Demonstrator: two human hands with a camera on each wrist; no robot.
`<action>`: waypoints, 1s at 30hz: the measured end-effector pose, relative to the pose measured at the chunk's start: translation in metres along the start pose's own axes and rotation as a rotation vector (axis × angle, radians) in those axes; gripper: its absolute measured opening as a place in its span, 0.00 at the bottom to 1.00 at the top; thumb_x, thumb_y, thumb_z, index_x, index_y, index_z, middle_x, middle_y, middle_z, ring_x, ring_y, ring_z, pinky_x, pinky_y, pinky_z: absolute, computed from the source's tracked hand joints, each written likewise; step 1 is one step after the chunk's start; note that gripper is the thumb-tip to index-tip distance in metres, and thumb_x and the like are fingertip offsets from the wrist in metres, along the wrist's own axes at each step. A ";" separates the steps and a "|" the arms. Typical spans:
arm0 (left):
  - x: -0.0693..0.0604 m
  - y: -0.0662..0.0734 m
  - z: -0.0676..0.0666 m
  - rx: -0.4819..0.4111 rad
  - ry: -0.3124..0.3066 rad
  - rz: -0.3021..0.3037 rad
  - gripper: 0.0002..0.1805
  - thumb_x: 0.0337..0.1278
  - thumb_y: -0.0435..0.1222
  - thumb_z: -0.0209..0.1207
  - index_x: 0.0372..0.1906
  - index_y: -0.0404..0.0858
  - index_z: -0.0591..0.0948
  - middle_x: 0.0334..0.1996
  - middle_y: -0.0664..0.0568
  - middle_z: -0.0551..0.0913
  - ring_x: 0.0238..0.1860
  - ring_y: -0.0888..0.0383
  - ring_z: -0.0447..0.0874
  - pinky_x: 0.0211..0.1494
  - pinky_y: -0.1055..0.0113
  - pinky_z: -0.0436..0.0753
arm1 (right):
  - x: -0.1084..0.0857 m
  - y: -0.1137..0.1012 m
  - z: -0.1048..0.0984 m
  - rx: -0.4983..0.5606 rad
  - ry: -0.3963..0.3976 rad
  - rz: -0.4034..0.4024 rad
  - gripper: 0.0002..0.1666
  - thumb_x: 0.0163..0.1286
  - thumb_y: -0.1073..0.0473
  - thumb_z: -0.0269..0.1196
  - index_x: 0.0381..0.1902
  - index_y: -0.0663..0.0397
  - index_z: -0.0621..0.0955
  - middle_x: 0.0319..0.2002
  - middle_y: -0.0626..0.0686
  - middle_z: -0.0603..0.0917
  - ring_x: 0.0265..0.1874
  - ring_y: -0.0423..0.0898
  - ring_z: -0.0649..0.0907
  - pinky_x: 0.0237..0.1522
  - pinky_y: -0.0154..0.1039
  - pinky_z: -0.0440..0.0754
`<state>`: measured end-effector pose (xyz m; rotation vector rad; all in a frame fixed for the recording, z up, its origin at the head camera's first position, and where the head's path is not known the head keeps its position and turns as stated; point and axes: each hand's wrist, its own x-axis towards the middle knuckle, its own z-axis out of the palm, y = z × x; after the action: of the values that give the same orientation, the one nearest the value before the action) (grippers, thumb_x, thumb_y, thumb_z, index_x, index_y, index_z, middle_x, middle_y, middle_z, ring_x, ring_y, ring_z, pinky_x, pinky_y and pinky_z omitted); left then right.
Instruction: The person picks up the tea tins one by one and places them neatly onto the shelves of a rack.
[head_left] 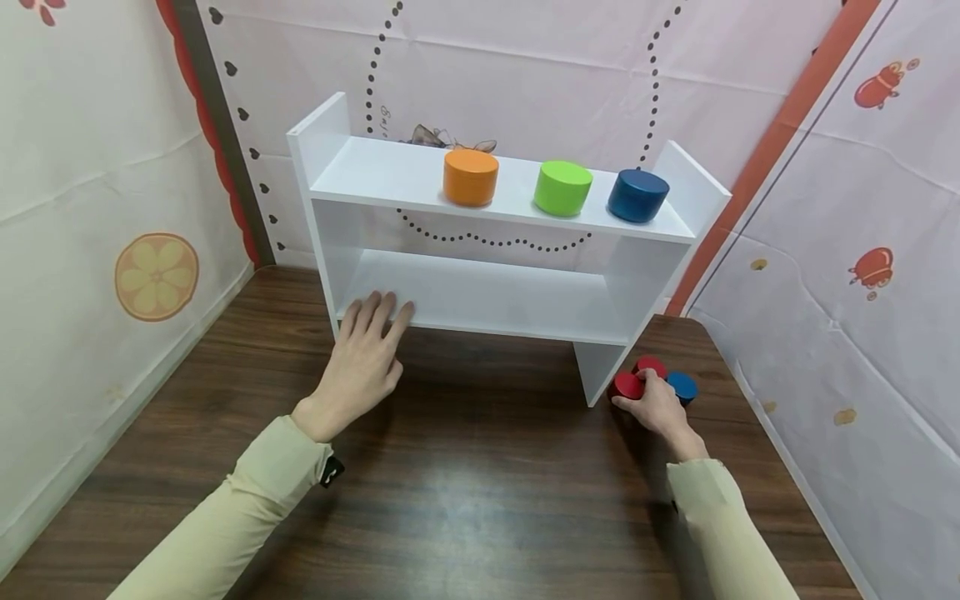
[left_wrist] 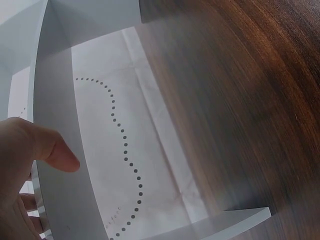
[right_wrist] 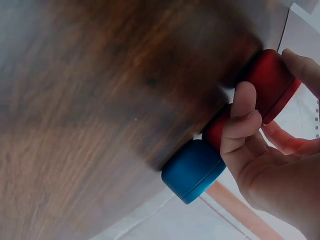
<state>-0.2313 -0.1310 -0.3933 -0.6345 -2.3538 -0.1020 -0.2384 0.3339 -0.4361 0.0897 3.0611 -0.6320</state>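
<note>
The left hand (head_left: pixel 358 367) lies at the left end of the lower shelf's front edge, fingers extended over the board; in the left wrist view its thumb (left_wrist: pixel 62 156) is below the board, the other fingers on the far side. The right hand (head_left: pixel 660 407) has its thumb and fingers around a red cylinder (head_left: pixel 627 385) on the table beside the rack's right foot. A second red cylinder (head_left: pixel 649 365) and a blue cylinder (head_left: pixel 682 387) sit close by. In the right wrist view the gripped red cylinder (right_wrist: pixel 272 85) is partly covered by fingers.
The white two-tier rack (head_left: pixel 487 296) stands on the brown wooden table (head_left: pixel 465 492). On its upper shelf are an orange cylinder (head_left: pixel 470 177), a green one (head_left: pixel 562 188) and a dark blue one (head_left: pixel 637 196). Printed cloth (head_left: pixel 517 75) hangs behind and at both sides.
</note>
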 end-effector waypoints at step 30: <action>0.000 0.003 0.001 -0.008 0.030 -0.006 0.39 0.43 0.30 0.62 0.68 0.36 0.66 0.65 0.32 0.67 0.68 0.35 0.62 0.70 0.40 0.59 | -0.058 -0.035 -0.042 0.018 0.011 -0.168 0.40 0.55 0.48 0.71 0.57 0.66 0.70 0.46 0.64 0.81 0.40 0.53 0.81 0.40 0.47 0.84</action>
<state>-0.2303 -0.1285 -0.3947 -0.6258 -2.3277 -0.1224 -0.1829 0.3150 -0.3825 -0.1667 3.0968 -0.6684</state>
